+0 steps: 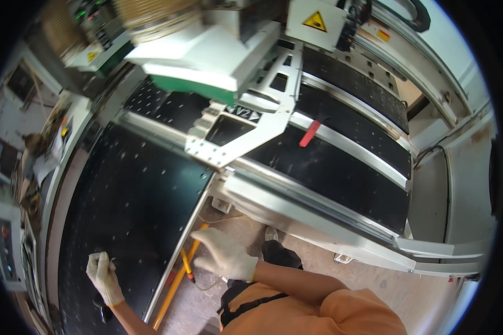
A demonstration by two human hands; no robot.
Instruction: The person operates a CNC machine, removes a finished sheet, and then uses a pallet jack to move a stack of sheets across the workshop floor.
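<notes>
My left hand point(103, 277), in a white work glove, is at the lower left over a black machine bed point(134, 195) dotted with small studs or holes. Its fingers are curled in, and whatever they may hold is hidden. A small dark object point(103, 310) lies on the bed just below that wrist. My right hand point(226, 258), gloved the same way, hovers past the bed's right edge above the floor. Its thumb stands apart from the fingers, with nothing between them. Close beside it, a yellow-orange bar point(176, 286) and a yellow handle-like piece point(187, 265) run along the bed's side.
Ahead stands a large white machine head with a green skirt point(193, 86) and a ribbed hose point(156, 17). A white bracket arm point(262, 134) spans the bed. A red strip point(310, 134) lies on the rail at right. A control panel point(6, 248) is at far left.
</notes>
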